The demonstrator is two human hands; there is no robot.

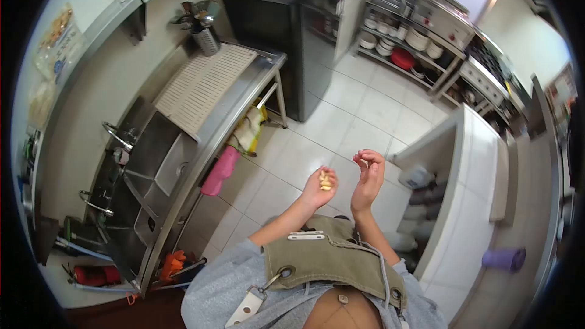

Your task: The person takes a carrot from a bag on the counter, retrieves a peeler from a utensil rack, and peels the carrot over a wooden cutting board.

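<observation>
My left hand [319, 187] is palm up with its fingers curled round several small pale yellow pieces [326, 180], which look like peeled garlic cloves. To its right, my right hand [368, 178] is raised with the fingers bent loosely and apart from the thumb; nothing shows in it. The two hands do not touch. Both are held above the tiled floor [350, 131], in front of the olive apron [335, 253].
On the left are a steel sink [173, 167] and a ribbed drain mat [207, 82]. A dark fridge [298, 42] stands ahead. Shelves with dishes [402, 39] and a stove [481, 76] are at the back right. A white tiled counter [469, 207] runs along the right.
</observation>
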